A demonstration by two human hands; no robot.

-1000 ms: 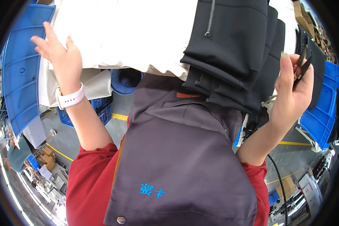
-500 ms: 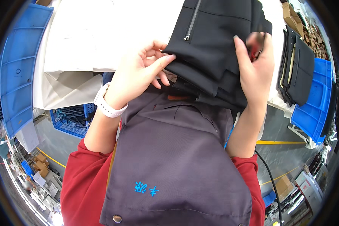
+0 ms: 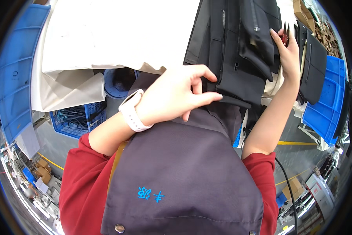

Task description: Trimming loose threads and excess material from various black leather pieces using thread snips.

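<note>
A stack of black fabric pieces with zips (image 3: 232,51) lies on the white-covered table in front of me. My left hand (image 3: 180,92) is at the stack's near edge, thumb and index finger apart, nothing visibly held between them. A wristwatch with a white strap is on that wrist. At the stack's right side, my right hand (image 3: 290,58) holds small red-handled thread snips (image 3: 285,37), blades pointing up. Its thumb touches the edge of a raised, folded black piece with a zip (image 3: 258,35). The lower fingers of that hand are partly hidden.
The white table cover (image 3: 117,35) spreads to the left. More black pieces (image 3: 315,70) hang at the right over a blue crate (image 3: 330,94). Below the table edge stand a blue bin (image 3: 112,88) and a blue basket (image 3: 72,123). A black cable (image 3: 287,184) hangs at lower right.
The right hand has moved right and the upper black piece has shifted right and folded up, baring zipped pieces beneath. My left hand has let go of the fabric edge and moved right and nearer.
</note>
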